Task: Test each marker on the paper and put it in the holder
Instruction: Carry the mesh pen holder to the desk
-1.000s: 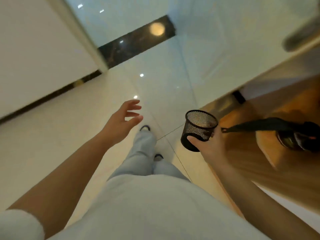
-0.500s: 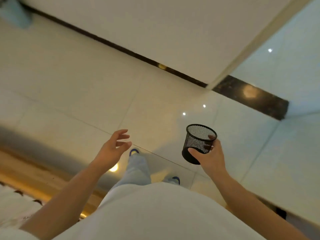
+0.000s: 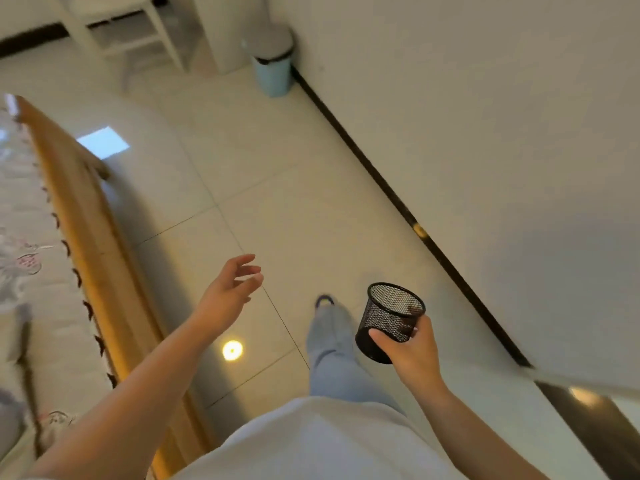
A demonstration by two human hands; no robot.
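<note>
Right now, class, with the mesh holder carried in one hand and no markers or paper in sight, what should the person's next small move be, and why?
Probably keep walking and set the mesh holder on a work surface. The right hand grips it in mid-air over the tiled floor, it looks empty, and the left hand is open and holds nothing. No marker or paper shows, so testing cannot begin yet.

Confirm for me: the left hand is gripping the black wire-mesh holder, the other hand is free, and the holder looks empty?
Not quite. The head view shows the right hand gripping the black wire-mesh holder, while the left hand is free with relaxed fingers. The holder does look empty.
</note>
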